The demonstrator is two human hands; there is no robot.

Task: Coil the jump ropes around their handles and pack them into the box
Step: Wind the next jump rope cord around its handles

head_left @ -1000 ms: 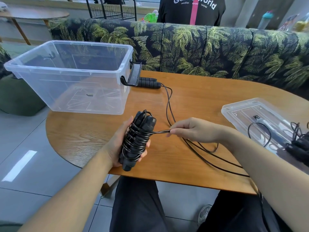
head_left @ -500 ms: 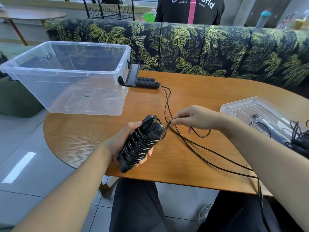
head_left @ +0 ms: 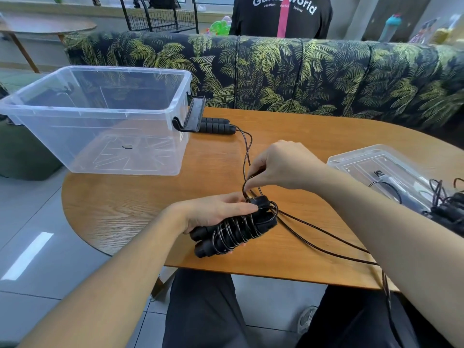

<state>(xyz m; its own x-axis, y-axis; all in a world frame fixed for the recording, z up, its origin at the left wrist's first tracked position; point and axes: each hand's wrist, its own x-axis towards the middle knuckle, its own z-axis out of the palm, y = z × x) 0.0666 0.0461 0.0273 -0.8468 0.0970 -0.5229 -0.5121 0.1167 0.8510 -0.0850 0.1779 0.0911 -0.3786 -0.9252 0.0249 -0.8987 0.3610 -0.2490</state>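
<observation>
On the wooden table [head_left: 140,209], near its front edge, the left hand [head_left: 216,212] grips a pair of black handles [head_left: 233,232] lying side by side, with the fingers curled round them from above. Several loops of thin black cord [head_left: 227,233] are already wound around the two handles. The right hand [head_left: 283,167] sits just above the far end of the bundle, with the fingertips pinching the loose cord [head_left: 326,247] where it meets the handles. From there two strands run across the table toward the right and drop over the front edge.

A second jump rope [head_left: 216,125] lies at the back of the table: its two black foam handles rest side by side, touching the black latch [head_left: 190,116] on the right end of the box. Its cord curves forward from the handles toward the right hand.

One clear plastic box [head_left: 100,116] stands open on the left part of the table, with part of it overhanging the table's left edge; I can make out only a small dark speck on its bottom. One clear lid [head_left: 376,167] lies flat on the right part of the table. At the right edge of the view a third tangle of black cord and handles [head_left: 447,207] rests on the lid, partly cut off by the frame.

So three ropes are in view, one box and one lid, and none of the ropes is in the box.

Behind the table runs a sofa [head_left: 301,71] with a palm-leaf print, and behind it a person in a black shirt [head_left: 281,16] with their back turned.
</observation>
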